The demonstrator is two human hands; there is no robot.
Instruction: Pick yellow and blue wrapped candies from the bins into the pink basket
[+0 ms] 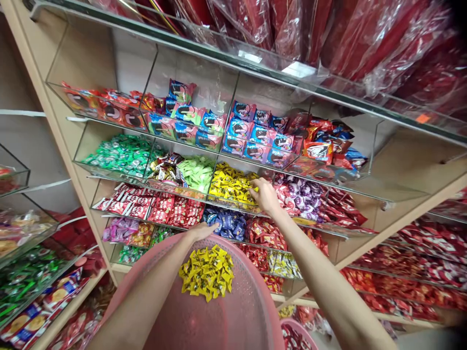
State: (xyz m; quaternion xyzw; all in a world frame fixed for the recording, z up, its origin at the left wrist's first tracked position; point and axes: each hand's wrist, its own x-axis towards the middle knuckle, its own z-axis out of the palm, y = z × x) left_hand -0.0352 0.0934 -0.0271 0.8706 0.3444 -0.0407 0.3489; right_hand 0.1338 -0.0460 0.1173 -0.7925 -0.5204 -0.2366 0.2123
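Note:
My right hand (265,195) reaches into a clear shelf bin of yellow-wrapped candies (228,184), fingers curled down among the wrappers. What the fingers hold is hidden. My left hand (201,231) grips the far rim of a pink perforated basket (233,316) held below the shelves. A pile of the same yellow candies (207,271) lies in the basket.
Clear acrylic bins hold blue cookie packs (251,136), green candies (122,153), red wafer packs (153,206), purple candies (302,194) and blue candies (228,221). Red bags (328,34) hang above. More candy shelves stand left and right. A second pink basket (297,335) sits below.

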